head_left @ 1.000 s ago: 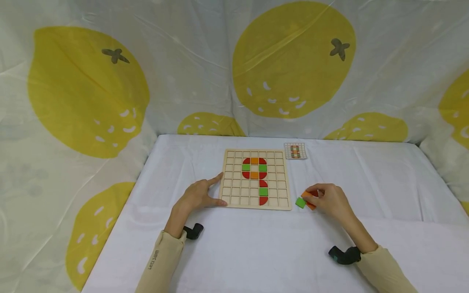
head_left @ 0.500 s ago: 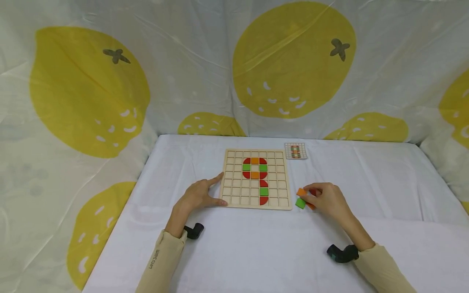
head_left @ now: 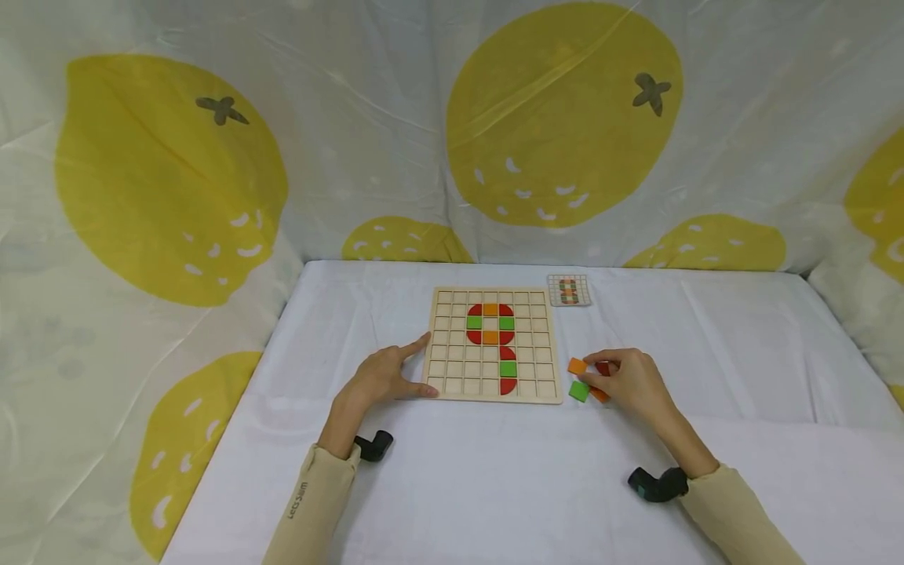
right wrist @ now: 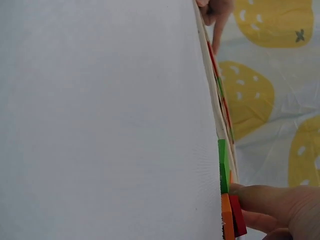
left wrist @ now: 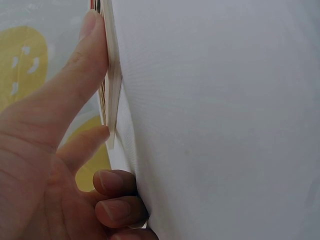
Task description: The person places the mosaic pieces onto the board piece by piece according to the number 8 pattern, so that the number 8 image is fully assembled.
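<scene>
The wooden grid board [head_left: 452,370] lies on the white-covered table. Set in its cells are several red quarter-round tiles [head_left: 507,386] plus green and orange square tiles. My left hand [head_left: 381,375] rests at the board's lower left corner, thumb and index finger stretched against its edges; its other fingers curl on the cloth in the left wrist view. Right of the board, my right hand [head_left: 631,383] has thumb and index fingertips at the edges of an orange square tile [head_left: 577,366]. Beside it lie a green tile [head_left: 579,391], a second orange tile [head_left: 599,395] and a red tile [right wrist: 238,215], partly under the hand.
A small pattern card [head_left: 569,290] lies at the board's upper right corner. Lemon-printed cloth [head_left: 395,141] hangs behind the table and at its sides. Black wrist cameras [head_left: 658,484] sit on both forearms.
The orange square tile has slid left, out from under my right fingers and apart from the other loose tiles. My right hand has shifted slightly left. The left hand stays put.
</scene>
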`<state>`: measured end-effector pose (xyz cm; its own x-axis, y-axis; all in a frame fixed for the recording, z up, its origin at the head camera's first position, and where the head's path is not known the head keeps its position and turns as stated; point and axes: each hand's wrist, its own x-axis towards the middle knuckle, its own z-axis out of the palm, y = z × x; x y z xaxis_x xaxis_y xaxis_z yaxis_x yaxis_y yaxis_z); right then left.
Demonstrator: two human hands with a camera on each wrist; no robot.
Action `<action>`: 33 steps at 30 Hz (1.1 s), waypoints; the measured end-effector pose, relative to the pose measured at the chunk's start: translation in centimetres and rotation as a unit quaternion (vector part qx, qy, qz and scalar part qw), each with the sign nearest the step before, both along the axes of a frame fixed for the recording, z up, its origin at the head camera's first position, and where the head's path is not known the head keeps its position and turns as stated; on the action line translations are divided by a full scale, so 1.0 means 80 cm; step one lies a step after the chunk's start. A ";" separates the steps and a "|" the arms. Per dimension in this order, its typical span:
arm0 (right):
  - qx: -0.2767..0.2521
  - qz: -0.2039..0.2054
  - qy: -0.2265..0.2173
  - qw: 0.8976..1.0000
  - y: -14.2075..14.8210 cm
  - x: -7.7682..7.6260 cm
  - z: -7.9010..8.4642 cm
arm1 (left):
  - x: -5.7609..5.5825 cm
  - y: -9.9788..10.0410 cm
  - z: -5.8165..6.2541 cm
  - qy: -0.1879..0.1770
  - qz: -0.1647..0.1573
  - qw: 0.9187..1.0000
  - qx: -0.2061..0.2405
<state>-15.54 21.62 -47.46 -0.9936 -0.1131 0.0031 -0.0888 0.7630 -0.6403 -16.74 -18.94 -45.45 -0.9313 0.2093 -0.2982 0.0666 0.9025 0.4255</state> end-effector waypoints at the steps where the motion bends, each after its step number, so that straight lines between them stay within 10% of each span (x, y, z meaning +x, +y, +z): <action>1: -0.001 0.003 0.000 1.000 0.000 -0.001 0.000 | 0.000 0.000 0.000 0.000 0.001 1.000 0.000; 33: -0.073 0.108 -0.006 0.991 -0.147 -0.044 0.008 | 0.001 0.002 0.003 -0.005 0.004 1.000 -0.011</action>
<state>-19.05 9.83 -46.85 -0.9460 -0.3233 0.0242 -0.2329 0.6258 -0.7444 -16.64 -18.81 -45.19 -0.9297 0.1948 -0.3125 0.0550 0.9125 0.4053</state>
